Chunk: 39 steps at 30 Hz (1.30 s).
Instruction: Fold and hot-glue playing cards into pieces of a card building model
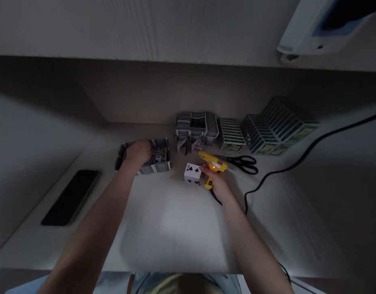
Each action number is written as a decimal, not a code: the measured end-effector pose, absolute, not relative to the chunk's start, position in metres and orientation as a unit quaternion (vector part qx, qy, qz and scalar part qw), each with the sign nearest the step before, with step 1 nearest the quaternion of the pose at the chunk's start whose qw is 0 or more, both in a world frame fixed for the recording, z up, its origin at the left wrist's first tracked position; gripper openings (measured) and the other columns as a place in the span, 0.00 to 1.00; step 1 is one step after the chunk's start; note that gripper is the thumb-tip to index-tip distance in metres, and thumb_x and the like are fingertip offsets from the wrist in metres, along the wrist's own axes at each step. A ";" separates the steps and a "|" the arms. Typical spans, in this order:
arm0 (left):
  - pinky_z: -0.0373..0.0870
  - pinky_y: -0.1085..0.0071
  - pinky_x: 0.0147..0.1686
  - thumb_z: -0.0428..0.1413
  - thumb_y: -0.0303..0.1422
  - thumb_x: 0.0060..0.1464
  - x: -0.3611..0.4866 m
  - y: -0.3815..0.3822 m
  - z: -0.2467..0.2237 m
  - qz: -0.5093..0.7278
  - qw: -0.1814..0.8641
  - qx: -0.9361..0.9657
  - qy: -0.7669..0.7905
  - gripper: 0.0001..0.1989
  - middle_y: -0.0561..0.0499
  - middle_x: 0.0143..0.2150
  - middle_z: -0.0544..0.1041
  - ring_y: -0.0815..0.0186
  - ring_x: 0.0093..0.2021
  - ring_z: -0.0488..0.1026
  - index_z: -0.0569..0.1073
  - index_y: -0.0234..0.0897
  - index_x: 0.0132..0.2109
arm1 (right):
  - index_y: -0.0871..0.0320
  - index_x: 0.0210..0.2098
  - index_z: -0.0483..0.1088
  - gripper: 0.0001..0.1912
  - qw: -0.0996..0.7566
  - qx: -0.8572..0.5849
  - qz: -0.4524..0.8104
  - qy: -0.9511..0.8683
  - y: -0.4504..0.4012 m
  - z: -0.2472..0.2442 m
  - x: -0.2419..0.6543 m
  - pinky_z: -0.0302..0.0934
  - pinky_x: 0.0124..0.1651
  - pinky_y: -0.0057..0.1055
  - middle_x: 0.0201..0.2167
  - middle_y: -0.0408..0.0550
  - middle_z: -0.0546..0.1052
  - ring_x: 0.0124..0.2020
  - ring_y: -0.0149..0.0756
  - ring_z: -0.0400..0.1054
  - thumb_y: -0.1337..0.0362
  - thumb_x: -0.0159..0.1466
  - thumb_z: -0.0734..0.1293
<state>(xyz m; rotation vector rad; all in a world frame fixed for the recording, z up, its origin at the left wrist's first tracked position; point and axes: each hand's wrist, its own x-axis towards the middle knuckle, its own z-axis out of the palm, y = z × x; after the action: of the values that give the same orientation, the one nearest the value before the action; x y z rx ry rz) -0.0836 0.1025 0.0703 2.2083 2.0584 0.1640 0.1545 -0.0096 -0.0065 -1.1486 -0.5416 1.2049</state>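
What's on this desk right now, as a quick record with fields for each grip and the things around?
left grip: inside the striped box; fingertips hidden
right grip: around the yellow glue gun
glue gun light: glowing orange
beside glue gun: playing-card block, clubs showing
right of glue gun: scissors
far left: phone, screen dark
back right: slatted boxes

Room to pass runs from the front edge of the desk (172,237) up to the card block (192,174) — phone (71,198) by the left edge, cable (286,168) rightward, barred boxes (267,130) toward the back-right corner obstruct.
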 end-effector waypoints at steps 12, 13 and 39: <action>0.64 0.73 0.31 0.53 0.40 0.48 -0.021 0.010 0.065 0.247 0.369 0.749 0.491 0.13 0.50 0.31 0.78 0.66 0.30 0.71 0.77 0.37 0.29 | 0.58 0.22 0.69 0.13 0.634 -0.483 0.564 -0.216 -0.012 0.004 0.153 0.62 0.28 0.24 0.21 0.38 0.72 0.23 0.27 0.66 0.67 0.39 0.75; 0.63 0.74 0.29 0.53 0.41 0.47 -0.015 0.008 0.056 0.244 0.400 0.729 0.498 0.13 0.51 0.28 0.78 0.66 0.28 0.71 0.77 0.37 0.29 | 0.58 0.23 0.70 0.13 0.629 -0.482 0.572 -0.210 -0.012 0.004 0.154 0.62 0.28 0.24 0.21 0.38 0.73 0.23 0.26 0.66 0.67 0.38 0.75; 0.68 0.73 0.33 0.57 0.41 0.45 -0.023 0.004 0.019 0.388 0.449 0.599 0.537 0.14 0.48 0.32 0.79 0.65 0.32 0.74 0.77 0.35 0.34 | 0.58 0.24 0.73 0.08 0.558 -0.571 0.544 -0.259 -0.030 0.013 0.210 0.62 0.23 0.27 0.21 0.44 0.76 0.21 0.33 0.69 0.62 0.46 0.74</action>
<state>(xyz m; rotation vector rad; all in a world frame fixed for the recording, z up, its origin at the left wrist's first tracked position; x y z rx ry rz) -0.0225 0.0042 0.0187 1.4811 1.3291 0.9602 0.2096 -0.0303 0.0128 -1.3465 -0.6110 1.2842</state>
